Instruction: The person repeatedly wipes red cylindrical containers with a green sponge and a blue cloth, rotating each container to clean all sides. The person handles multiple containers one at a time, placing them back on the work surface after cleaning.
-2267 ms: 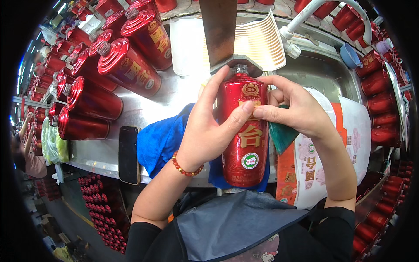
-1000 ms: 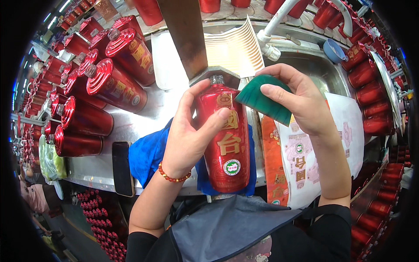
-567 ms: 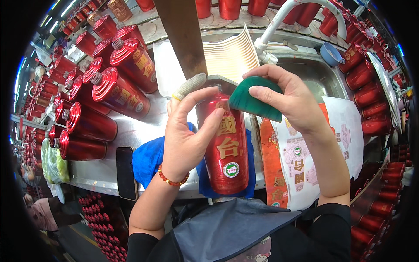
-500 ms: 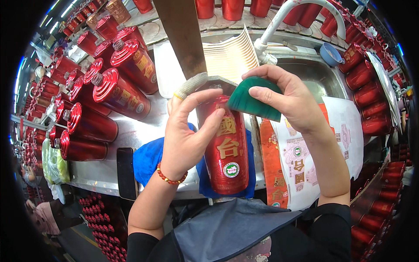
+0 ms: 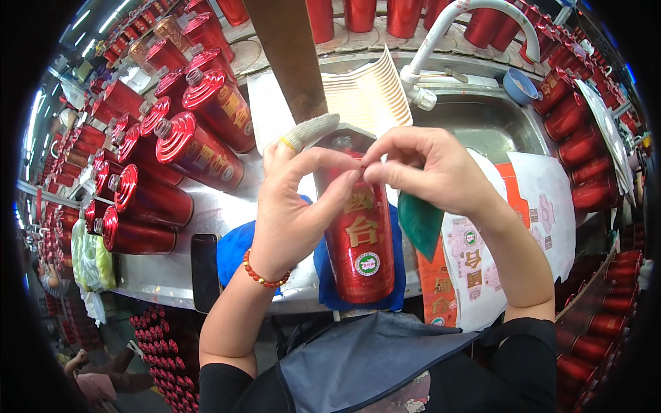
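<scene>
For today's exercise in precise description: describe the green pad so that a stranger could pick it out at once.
Start at the steel sink and come toward the person's right hand. The green pad hangs below that hand, beside the red bottle. It is the only green thing there.

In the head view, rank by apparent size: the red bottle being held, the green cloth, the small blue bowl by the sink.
1. Red bottle, though nearness to the camera enlarges it.
2. Green cloth, partly hidden under the right hand.
3. Blue bowl, smallest and farthest away.
</scene>
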Available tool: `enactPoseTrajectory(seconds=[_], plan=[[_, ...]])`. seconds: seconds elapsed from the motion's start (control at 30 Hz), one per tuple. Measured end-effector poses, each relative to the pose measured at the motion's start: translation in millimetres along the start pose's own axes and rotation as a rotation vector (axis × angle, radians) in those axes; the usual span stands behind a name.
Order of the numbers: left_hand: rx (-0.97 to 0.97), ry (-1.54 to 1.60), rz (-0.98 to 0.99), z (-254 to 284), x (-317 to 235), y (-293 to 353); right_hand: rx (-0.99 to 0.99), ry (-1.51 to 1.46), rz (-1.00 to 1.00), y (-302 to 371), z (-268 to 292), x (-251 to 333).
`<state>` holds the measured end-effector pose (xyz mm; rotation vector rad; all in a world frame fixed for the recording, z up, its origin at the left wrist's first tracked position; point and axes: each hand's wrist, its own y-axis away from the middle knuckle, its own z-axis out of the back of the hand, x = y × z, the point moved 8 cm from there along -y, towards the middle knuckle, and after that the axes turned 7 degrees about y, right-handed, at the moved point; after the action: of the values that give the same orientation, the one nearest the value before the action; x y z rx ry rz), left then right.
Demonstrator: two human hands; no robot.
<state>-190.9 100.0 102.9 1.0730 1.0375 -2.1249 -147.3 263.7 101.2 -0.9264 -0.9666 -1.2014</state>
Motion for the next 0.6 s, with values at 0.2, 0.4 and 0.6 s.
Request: enactPoseTrajectory(seconds=[0.2, 0.4, 0.6], plan=[[-0.073, 0.146, 0.134, -3.3, 14.1, 4.1, -0.027, 0.147, -0.024, -5.2, -3.7, -1.5], [-0.155, 0.211, 0.121, -1.4, 28.5, 13.0, -0.045, 0.228, -0.013, -6.0, -5.3, -1.0], [-0.18, 0.305, 0.116, -9.3, 33.6, 14.6, -0.034, 0.134, -0.073, -6.5, -6.2, -7.3]])
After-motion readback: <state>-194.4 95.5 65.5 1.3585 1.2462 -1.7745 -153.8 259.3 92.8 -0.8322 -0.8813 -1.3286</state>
